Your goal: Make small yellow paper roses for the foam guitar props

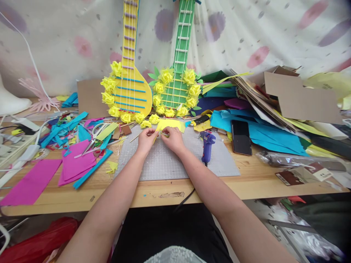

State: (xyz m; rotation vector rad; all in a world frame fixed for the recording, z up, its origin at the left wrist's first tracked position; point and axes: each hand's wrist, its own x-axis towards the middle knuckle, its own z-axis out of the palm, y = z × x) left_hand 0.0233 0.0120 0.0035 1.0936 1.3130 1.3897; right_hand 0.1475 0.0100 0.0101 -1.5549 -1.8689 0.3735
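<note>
Over the grey cutting mat (pixel 175 166), my left hand (pixel 147 139) pinches a small piece of yellow crepe paper (pixel 156 139), mostly hidden by the fingers. Close beside it, my right hand (pixel 173 139) has its fingertips closed at the same small piece. Just beyond the hands lies a yellow crepe paper sheet (pixel 175 124). Loose yellow paper flowers (pixel 146 124) sit at the mat's far edge. To the right of my right hand is a blue hot glue gun (pixel 207 147), lying on the mat.
Behind stand a yellow paper guitar (pixel 134 91) and a green one (pixel 178 87), both trimmed with flowers. On the left are scissors (pixel 94 137), magenta paper (pixel 33 180) and blue scraps. A phone (pixel 241 137), blue crepe paper (pixel 271 131) and stacked cardboard (pixel 298 95) occupy the right.
</note>
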